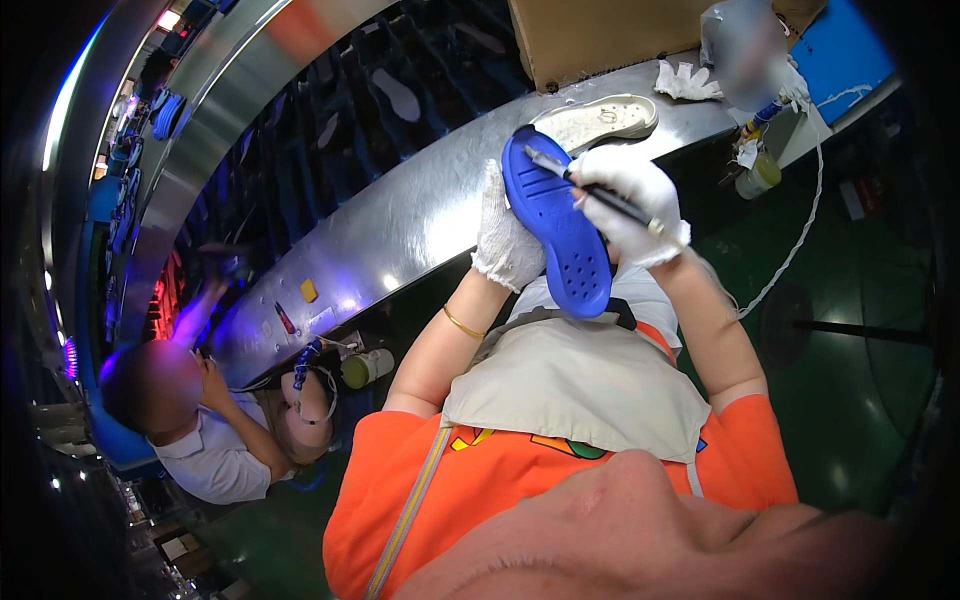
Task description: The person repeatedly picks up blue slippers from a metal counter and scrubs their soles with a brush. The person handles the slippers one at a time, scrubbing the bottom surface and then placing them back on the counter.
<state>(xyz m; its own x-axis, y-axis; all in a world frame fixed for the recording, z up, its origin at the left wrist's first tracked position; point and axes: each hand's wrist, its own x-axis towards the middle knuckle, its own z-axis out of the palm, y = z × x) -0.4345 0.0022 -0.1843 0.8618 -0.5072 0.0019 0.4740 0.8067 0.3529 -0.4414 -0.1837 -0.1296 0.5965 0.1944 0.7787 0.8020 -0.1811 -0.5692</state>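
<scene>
I see my left hand (506, 238), in a white glove, clenched around the left edge of a blue sole (558, 232) and holding it up in the air in front of my chest, just on the near side of the desk (400, 215). The sole's long axis runs from its far end, up and slightly left, down to its near end, lower and to the right, where small holes show in its face. My right hand (632, 205), also gloved, sits just to the right of the sole and grips a thin dark brush (590, 189). The brush lies across the sole's far half, its tip pointing left and far and touching the blue face near the upper edge. So the sole lies directly left of my right hand, and the brush crosses the long axis at an angle instead of following it. A pale sole (600, 119) rests on the desk just beyond. Another person (210, 420) sits at the desk well to my left.
</scene>
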